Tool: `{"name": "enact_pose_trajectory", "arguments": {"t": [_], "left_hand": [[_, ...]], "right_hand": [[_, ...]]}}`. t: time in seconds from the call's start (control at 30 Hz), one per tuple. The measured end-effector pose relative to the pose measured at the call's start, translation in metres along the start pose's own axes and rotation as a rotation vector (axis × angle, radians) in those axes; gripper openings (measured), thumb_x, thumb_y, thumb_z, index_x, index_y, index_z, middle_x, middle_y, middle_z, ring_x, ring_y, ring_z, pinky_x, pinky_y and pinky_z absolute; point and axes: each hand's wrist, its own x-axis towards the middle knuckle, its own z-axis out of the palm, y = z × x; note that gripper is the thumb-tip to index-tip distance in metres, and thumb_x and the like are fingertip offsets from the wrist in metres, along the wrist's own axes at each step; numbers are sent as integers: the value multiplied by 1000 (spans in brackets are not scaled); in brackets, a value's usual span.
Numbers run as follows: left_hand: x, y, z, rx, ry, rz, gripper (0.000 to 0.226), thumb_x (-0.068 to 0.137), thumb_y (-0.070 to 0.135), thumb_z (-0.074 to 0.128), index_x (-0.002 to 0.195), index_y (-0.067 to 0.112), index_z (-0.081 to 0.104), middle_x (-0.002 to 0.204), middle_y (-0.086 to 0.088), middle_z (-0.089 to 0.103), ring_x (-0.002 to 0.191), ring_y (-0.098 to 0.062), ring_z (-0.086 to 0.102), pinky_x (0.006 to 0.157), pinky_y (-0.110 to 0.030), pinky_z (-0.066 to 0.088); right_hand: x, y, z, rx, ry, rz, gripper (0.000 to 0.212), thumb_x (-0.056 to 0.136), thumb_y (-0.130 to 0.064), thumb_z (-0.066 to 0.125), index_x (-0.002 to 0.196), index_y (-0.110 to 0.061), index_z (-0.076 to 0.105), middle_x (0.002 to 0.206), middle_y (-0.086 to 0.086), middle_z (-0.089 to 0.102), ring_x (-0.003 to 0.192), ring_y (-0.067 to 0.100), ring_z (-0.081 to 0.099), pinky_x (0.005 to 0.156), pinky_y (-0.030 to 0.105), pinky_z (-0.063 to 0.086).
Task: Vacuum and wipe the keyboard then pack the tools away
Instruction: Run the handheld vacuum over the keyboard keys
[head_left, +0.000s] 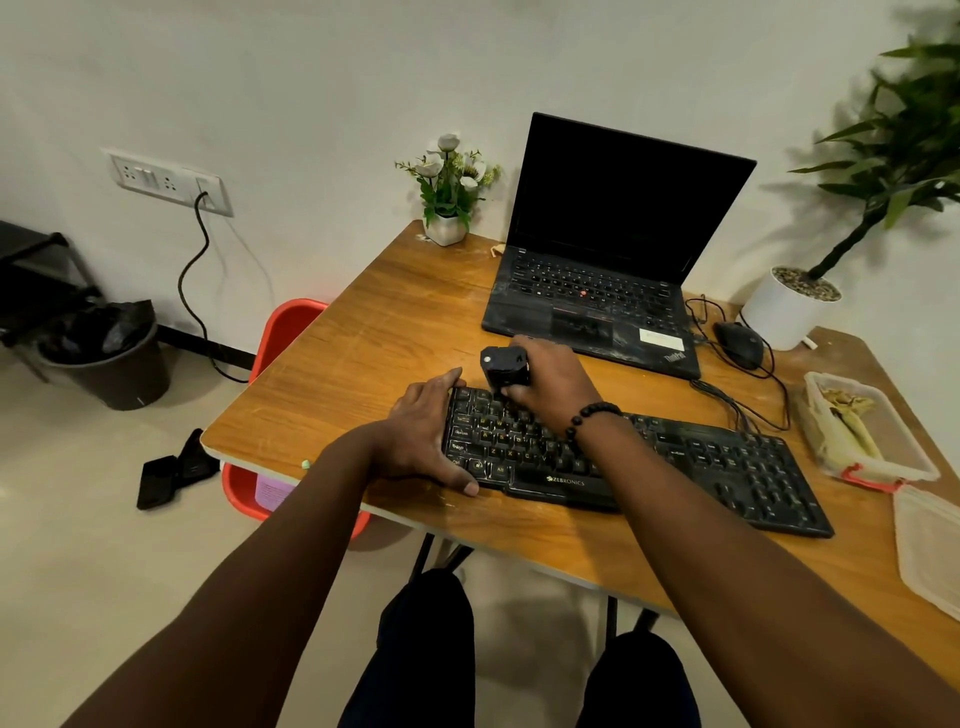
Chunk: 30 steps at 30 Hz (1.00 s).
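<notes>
Head view shows the right hand (551, 375) gripping a small black vacuum (503, 366) on the keyboard (675, 462), the left hand (427, 435) spread flat bracing its end, with laptop (597, 270), mouse (738, 344) and food box (867, 436) close around.

arms: bare, no sleeves | right wrist: black beaded bracelet (592, 419) | legs: dark trousers (426, 649)

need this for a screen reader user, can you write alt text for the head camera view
A person's right hand holds a small black handheld vacuum on the top left keys of a black keyboard, while the left hand steadies the keyboard's left end. Both sit on a wooden table in front of an open laptop.
</notes>
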Motion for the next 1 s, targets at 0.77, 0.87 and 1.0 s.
{"name": "enact_pose_trajectory", "arguments": {"t": [0.77, 0.87, 1.0], "left_hand": [[-2, 1, -1, 5, 3, 11, 156, 45, 70, 83, 157, 24, -14, 161, 1, 7, 148, -24, 4, 120, -49, 11], [-3, 2, -1, 13, 5, 14, 153, 51, 64, 87, 157, 22, -14, 161, -2, 7, 148, -25, 5, 121, -50, 11], [-1, 2, -2, 29, 10, 11, 154, 40, 77, 77, 157, 22, -7, 158, 1, 13, 145, -23, 9, 120, -49, 14]], "right_hand": [[5, -1, -11, -40, -189, -121, 27, 76, -18, 77, 95, -17, 57, 86, -6, 63, 81, 12, 58, 63, 21, 44], [11, 2, -23, -192, -224, -139, 30, 77, -19, 76, 100, -14, 57, 94, 0, 65, 91, 18, 61, 73, 29, 50], [17, -17, -22, -226, -188, -181, 36, 79, -18, 74, 110, -13, 56, 104, 3, 64, 98, 19, 58, 79, 32, 50]]}}
